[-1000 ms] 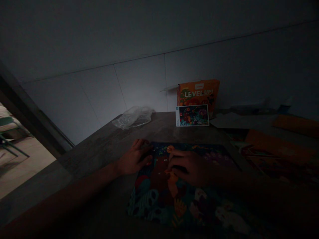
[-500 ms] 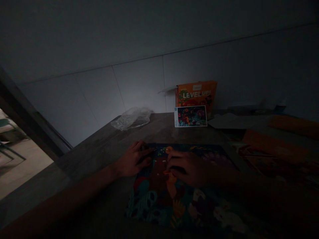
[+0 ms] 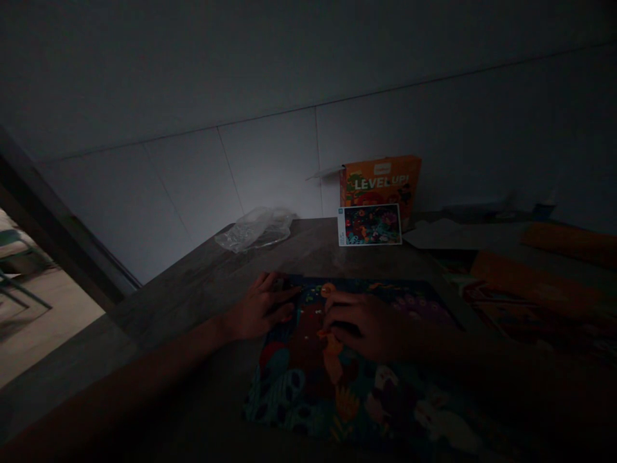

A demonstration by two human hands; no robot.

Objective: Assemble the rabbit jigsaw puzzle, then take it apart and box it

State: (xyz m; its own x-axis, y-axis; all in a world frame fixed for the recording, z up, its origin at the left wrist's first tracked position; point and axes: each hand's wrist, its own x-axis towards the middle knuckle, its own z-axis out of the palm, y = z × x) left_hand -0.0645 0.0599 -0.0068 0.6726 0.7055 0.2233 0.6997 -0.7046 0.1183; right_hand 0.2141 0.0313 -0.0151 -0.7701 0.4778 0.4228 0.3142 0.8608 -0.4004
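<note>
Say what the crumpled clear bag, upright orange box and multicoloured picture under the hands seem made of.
Crumpled clear bag: likely thin glossy plastic, by creases and highlights. Upright orange box: likely smooth printed cardboard, by flat faces and straight edges. Multicoloured picture: perhaps card, lying flat; finish too dark to tell.

We see a very dim scene, brightest on the pale floor [image 3: 53, 325] beyond the left edge of the table [image 3: 193, 283]. Behind the far edge, a soft glow lies mid-height on the wall [image 3: 274, 167] and fades towards black at right. Near the far left corner, the clear plastic bag [image 3: 255, 228] catches faint glints. Towards the near edge we lose detail: the puzzle [image 3: 308, 360] turns murky, and the right hand [image 3: 366, 321] looks darker than the left hand [image 3: 263, 308]. We can read large lettering on the orange box [image 3: 380, 180]. Wide-angle distortion slants the outer lines.
</note>
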